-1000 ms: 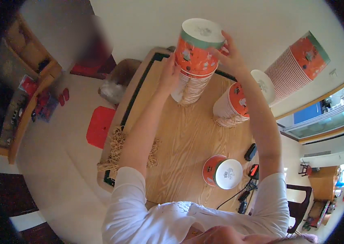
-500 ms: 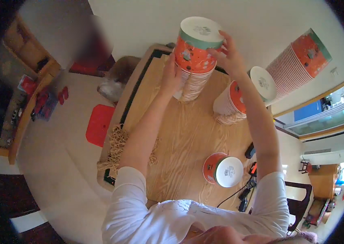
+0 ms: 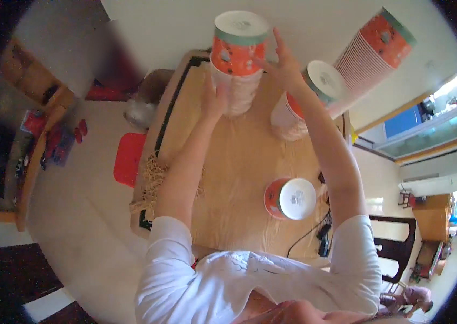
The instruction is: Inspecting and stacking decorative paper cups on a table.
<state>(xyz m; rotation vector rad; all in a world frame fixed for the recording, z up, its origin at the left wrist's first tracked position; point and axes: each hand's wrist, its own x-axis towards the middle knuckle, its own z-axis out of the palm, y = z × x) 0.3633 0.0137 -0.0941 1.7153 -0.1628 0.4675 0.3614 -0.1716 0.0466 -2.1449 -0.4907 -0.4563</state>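
A tall stack of upside-down paper buckets (image 3: 239,55), orange with a green band and white base, stands at the far end of the table. My left hand (image 3: 216,100) rests against its lower left side, thumb and fingers apart. At its upper right, my right hand (image 3: 287,67) is spread open, the thumb near the orange wall and a finger pointing up. Tan string wraps the stack's lower part, though blur softens it. Beyond my right forearm are a second stack (image 3: 288,120), partly hidden, and a taller leaning stack (image 3: 366,59). One separate upside-down bucket (image 3: 297,198) sits nearer me.
A heap of tan string (image 3: 152,183) lies along the wooden table's (image 3: 234,178) left edge. Black cables and a dark adapter (image 3: 323,240) are at the near right. A red stool (image 3: 130,159) stands left of the table. Another person (image 3: 415,297) appears at the lower right.
My right hand has come off the stack's top rim, its fingers now spread wider. My left hand sits slightly lower along the side. The whole view has shifted, bringing another person into sight.
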